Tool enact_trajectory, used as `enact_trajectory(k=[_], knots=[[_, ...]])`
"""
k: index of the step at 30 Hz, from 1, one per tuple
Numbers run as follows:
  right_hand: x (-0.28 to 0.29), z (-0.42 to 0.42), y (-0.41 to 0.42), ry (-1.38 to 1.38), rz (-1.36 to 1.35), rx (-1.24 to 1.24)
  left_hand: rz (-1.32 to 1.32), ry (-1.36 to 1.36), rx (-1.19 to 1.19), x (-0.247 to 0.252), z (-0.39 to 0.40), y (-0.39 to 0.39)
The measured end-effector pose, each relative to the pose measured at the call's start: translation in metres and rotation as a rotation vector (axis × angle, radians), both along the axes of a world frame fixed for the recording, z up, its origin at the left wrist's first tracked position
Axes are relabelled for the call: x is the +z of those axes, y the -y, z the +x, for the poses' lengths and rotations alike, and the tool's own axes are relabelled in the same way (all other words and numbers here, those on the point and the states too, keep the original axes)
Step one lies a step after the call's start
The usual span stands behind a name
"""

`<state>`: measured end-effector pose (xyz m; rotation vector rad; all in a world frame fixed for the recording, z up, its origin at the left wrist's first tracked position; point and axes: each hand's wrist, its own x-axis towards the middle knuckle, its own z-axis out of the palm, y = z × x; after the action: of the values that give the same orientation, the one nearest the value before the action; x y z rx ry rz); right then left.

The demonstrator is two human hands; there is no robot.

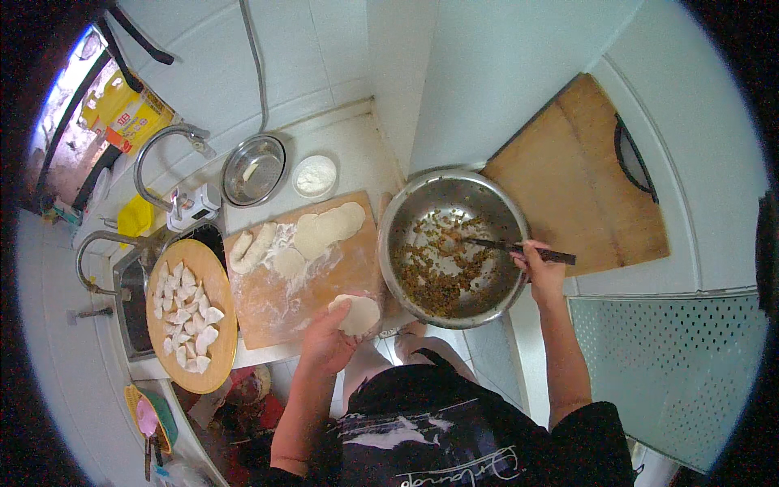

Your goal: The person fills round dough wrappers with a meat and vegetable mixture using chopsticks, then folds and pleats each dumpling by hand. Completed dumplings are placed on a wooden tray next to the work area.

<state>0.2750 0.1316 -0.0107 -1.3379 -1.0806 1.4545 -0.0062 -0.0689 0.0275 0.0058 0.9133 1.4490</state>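
Observation:
A round dough wrapper [359,315] lies flat in my left hand [331,341], in front of the near edge of a floured wooden board [328,289]. My right hand [538,271] grips a pair of dark chopsticks [557,254], whose tips reach into a large steel bowl [523,228]. Chopped filling [438,289] is spread over the bowl's bottom and lower wall. On the board are overlapping rolled wrappers [328,228], a single wrapper [289,263] and two thick pieces of dough [254,249]. Loose flour lies around them.
At left, a round wooden tray [222,341] carries several folded dumplings [185,316] over the sink [131,329]. Behind the board stand a steel strainer bowl [268,176] and a small bowl of flour [315,176]. A large wooden board [584,182] leans at right, above a perforated green panel [663,359].

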Motion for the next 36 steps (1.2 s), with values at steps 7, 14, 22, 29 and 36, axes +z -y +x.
enact_trajectory(k=[7,14,22,29,36], knots=[[0.019,0.015,0.007,-0.257,-0.096,-0.095,-0.097,-0.071,-0.021,0.0,0.033,-0.022],[0.054,0.011,0.033,-0.342,-0.092,-0.135,-0.063,0.142,0.045,-0.018,0.066,-0.065],[0.067,0.01,0.073,-0.24,0.113,0.143,0.062,0.365,-0.01,0.003,0.071,-0.086],[0.077,0.019,0.073,-0.131,0.423,0.41,0.063,0.354,-0.016,0.0,0.066,-0.073],[0.071,0.012,0.078,-0.268,0.351,0.293,0.073,0.36,-0.025,0.007,0.064,-0.068]])
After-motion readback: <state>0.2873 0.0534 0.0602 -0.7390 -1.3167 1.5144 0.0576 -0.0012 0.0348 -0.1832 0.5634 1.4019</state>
